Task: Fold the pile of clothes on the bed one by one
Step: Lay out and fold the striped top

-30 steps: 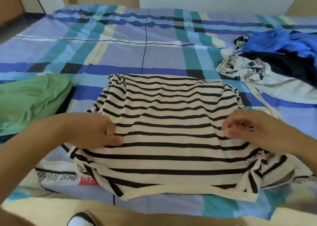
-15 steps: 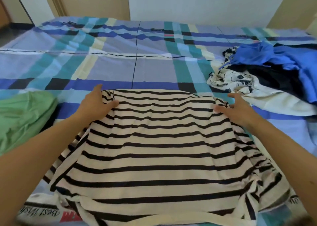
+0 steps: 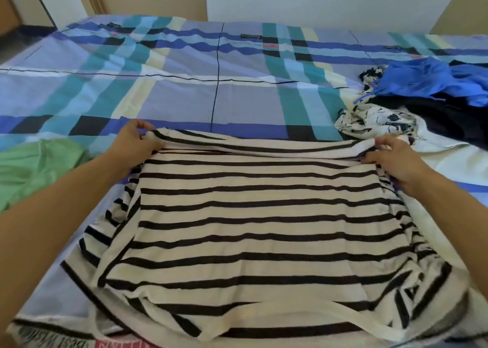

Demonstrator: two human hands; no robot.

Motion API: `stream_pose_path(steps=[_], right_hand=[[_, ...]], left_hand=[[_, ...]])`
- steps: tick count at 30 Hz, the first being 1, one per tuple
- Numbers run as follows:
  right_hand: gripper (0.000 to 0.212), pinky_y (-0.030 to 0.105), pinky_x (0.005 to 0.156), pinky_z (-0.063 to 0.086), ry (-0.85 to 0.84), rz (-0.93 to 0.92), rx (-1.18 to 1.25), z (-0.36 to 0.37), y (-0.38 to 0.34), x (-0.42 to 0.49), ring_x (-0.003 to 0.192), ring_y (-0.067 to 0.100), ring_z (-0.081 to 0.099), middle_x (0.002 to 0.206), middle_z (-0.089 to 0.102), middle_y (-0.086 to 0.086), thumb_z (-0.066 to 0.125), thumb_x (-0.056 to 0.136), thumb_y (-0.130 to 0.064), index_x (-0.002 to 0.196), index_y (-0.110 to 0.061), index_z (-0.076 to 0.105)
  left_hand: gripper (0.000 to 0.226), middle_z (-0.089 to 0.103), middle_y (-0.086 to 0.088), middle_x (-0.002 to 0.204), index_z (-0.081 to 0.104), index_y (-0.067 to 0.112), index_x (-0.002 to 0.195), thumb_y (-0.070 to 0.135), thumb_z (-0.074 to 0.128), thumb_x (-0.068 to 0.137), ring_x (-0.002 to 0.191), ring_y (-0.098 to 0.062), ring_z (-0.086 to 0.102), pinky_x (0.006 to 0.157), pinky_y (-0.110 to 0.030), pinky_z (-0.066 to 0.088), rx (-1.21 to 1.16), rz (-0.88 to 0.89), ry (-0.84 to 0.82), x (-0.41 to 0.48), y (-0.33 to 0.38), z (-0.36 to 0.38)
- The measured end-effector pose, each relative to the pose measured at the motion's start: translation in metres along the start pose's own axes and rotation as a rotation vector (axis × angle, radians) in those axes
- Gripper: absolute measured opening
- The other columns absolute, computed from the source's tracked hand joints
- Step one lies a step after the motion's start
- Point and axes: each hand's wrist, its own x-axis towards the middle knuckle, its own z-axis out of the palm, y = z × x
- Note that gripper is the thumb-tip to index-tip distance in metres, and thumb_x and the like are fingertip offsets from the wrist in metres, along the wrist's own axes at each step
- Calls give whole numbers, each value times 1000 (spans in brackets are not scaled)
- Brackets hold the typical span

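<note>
The striped shirt point(image 3: 250, 215) lies spread flat on the plaid-sheeted bed point(image 3: 184, 96). The left hand point(image 3: 134, 141) pinches the shirt's far left corner, its fingers curled round the fabric. The right hand point(image 3: 390, 160) grips the shirt's far right corner in the same way, and the far hem between them stands up in a low ridge. A green garment point(image 3: 34, 168) lies just left of the shirt. Just beyond the shirt's far right corner sits the unfolded pile of clothes point(image 3: 383, 120): a white-and-black print piece, black cloth, and a blue garment point(image 3: 422, 80) farthest from the shirt
</note>
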Motion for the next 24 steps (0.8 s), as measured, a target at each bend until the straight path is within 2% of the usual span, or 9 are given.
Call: stream_pose_path(steps=[3, 5, 9, 12, 14, 16, 19, 22, 24], right_hand=[[58, 41, 89, 57, -137, 46, 150, -3, -4, 0, 101, 26, 70, 116, 68, 12, 80, 80, -13, 132, -17, 54], [47, 36, 83, 59, -216, 41, 133, -3, -7, -5, 99, 26, 72, 110, 72, 13, 77, 83, -13, 127, -15, 58], [23, 33, 72, 63, -220, 14, 202, -2, -14, -21, 90, 25, 75, 103, 76, 15, 71, 87, -9, 109, -6, 70], [10, 30, 66, 62, -229, -43, 284, -8, -25, -36, 88, 24, 74, 93, 77, 11, 65, 90, -3, 97, -9, 69], [14, 30, 67, 62, -222, -112, 321, -14, -29, -49, 85, 20, 73, 86, 77, 6, 61, 91, 2, 88, -12, 65], [11, 35, 80, 62, -256, -198, 316, -24, -28, -58, 93, 24, 73, 96, 77, 10, 62, 88, 3, 94, -5, 66], [34, 36, 88, 59, -334, -310, 340, -41, -21, -73, 101, 29, 71, 105, 74, 15, 77, 67, -8, 100, -1, 69], [34, 24, 81, 57, -419, -409, 359, -63, -12, -84, 88, 17, 70, 90, 73, 5, 79, 54, -17, 87, -18, 74], [36, 20, 77, 56, -496, -447, 343, -80, -3, -92, 84, 16, 66, 85, 67, 5, 82, 54, -17, 88, -18, 70]], left_hand=[[74, 62, -11, 120, 43, 24, 140, 23, 84, 78, 104, -31, 66, 94, -50, 54, -87, -109, -45, -1, 6, -2], [74, 68, -11, 118, 48, 17, 141, 20, 85, 77, 101, -30, 70, 87, -47, 57, -179, -141, -86, -1, 10, -5], [36, 73, -16, 110, 66, 4, 120, 7, 74, 85, 98, -30, 72, 77, -42, 62, -308, -79, -193, -12, 22, -10], [21, 74, -13, 105, 71, 10, 105, -2, 64, 89, 90, -23, 74, 73, -34, 62, -413, 41, -257, -25, 32, -23], [33, 75, -7, 93, 74, 18, 86, -10, 57, 89, 82, -17, 74, 69, -27, 60, -459, 123, -274, -37, 35, -33], [48, 74, 1, 78, 73, 22, 65, -15, 53, 89, 73, -11, 72, 64, -21, 57, -474, 186, -285, -53, 35, -44], [44, 71, 6, 72, 62, 22, 69, -17, 53, 87, 68, -7, 69, 60, -14, 53, -434, 261, -296, -73, 29, -61], [29, 67, 1, 74, 50, 14, 68, -3, 71, 78, 68, -10, 66, 62, -14, 52, -334, 375, -393, -91, 21, -83], [51, 64, -12, 83, 44, 8, 60, 25, 91, 59, 73, -18, 63, 68, -17, 53, -182, 438, -500, -102, 15, -102]])
